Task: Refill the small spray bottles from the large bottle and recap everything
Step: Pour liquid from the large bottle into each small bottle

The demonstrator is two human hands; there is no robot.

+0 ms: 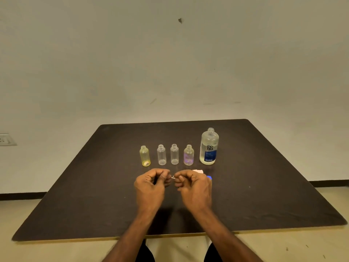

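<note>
Several small uncapped spray bottles stand in a row on the dark table (264,195): a yellow one (144,156), two clear ones (161,155) (174,154) and a purplish one (188,155). To their right stands the large bottle (209,146), uncapped, with a blue label and clear liquid inside. In front of the row, my left hand (153,183) and my right hand (192,184) are curled close together, pinching a tiny white piece (173,177) between their fingertips. What that piece is cannot be made out. A white cap (198,171) and a blue cap (209,177) peek out behind my right hand.
The table has rounded corners and its near edge lies just in front of my forearms. A plain wall rises behind it, with a socket (5,139) at the far left. My knees show below the table edge.
</note>
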